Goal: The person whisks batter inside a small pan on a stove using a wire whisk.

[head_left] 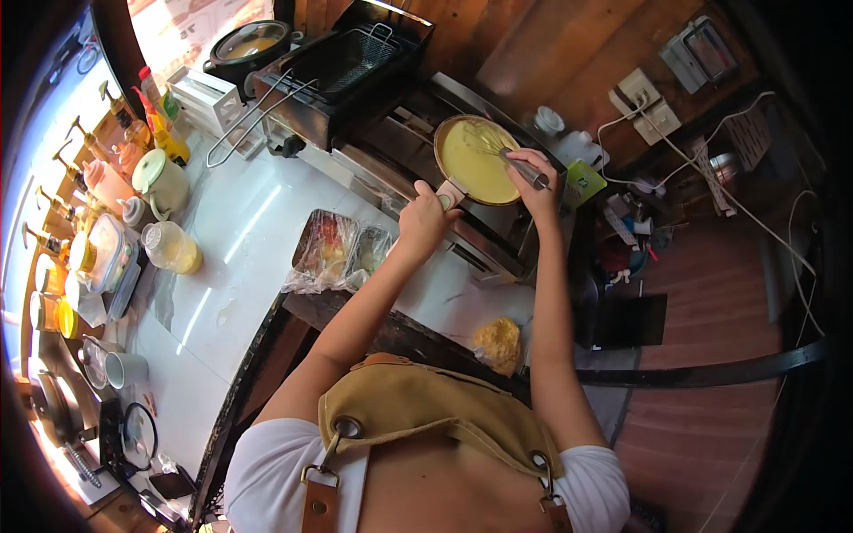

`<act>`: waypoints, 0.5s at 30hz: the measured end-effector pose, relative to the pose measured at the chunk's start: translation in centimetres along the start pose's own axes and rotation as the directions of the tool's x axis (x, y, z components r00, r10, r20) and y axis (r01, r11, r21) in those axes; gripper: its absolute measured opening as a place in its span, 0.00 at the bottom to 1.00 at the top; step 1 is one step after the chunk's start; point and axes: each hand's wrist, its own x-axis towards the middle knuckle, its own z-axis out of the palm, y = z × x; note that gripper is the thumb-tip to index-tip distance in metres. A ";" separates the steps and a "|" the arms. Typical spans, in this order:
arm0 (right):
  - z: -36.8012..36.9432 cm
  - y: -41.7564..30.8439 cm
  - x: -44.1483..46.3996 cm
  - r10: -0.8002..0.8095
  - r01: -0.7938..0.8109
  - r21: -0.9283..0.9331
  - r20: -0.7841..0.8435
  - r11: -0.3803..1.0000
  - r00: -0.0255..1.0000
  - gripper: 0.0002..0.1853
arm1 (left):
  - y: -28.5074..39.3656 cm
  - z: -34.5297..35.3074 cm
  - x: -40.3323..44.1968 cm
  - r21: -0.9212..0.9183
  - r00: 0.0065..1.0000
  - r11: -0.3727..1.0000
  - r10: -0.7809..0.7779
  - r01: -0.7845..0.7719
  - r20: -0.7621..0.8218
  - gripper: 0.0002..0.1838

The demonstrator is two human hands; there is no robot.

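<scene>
Gripping the pan's (477,164) handle with the left hand (428,219), grasping a whisk (526,169) over the pan with the right (538,180).

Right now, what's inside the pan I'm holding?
Yellow liquid, with the wire end of the whisk in or just over it. The liquid hides the bottom of the pan.

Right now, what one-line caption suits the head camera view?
Left hand steadies the pan's handle while the right hand holds a whisk in yellow mixture.
</scene>
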 end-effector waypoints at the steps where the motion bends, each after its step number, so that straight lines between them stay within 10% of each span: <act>1: -0.4 0.1 0.1 0.003 -0.003 -0.002 -0.004 1.000 1.000 0.10 | 0.0 0.1 0.0 0.001 1.000 1.000 0.003 -0.003 0.004 0.32; 9: -5.7 -0.2 2.6 -0.017 -0.111 0.266 0.436 0.958 0.900 0.11 | -0.1 -0.2 0.1 -0.028 1.000 1.000 0.005 -0.004 0.015 0.33; 15: -3.7 0.4 3.1 -0.017 -0.078 0.243 0.367 0.967 0.930 0.08 | -0.1 -0.1 0.0 -0.025 1.000 1.000 0.008 -0.008 0.022 0.33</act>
